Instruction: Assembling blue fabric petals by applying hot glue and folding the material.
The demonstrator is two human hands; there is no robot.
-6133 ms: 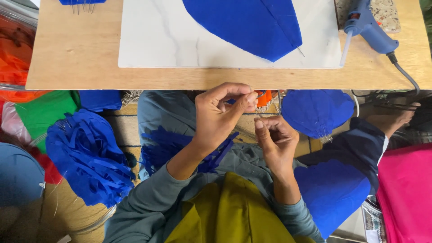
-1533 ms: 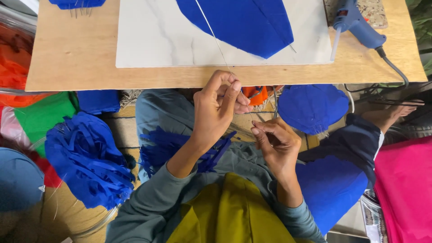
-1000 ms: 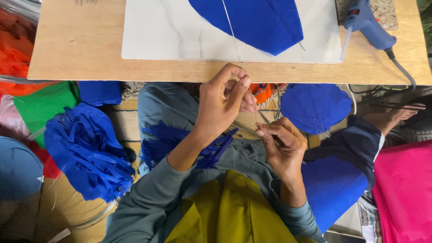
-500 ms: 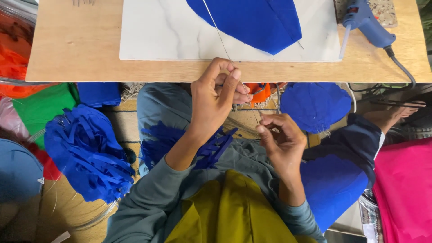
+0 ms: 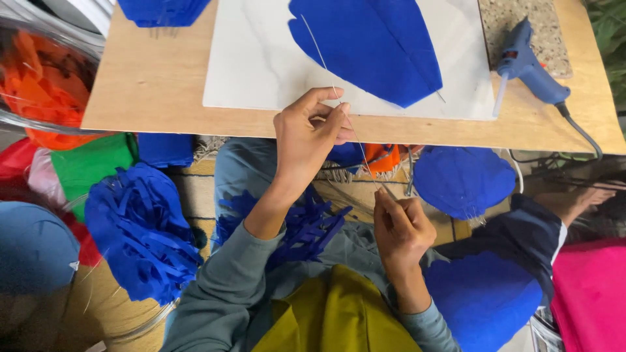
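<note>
View: a single camera worn on the person's head.
Direction: it looks steeply down over the lap toward a light wooden board table [image 5: 150, 98] at the top of the picture.
Nearness: close; the left hand [image 5: 306, 140] and right hand [image 5: 401, 228] sit mid-picture, forearms rising from the bottom edge.
Edges: a blue glue gun [image 5: 528, 65] lies at the upper right.
Shared views: only one view.
</note>
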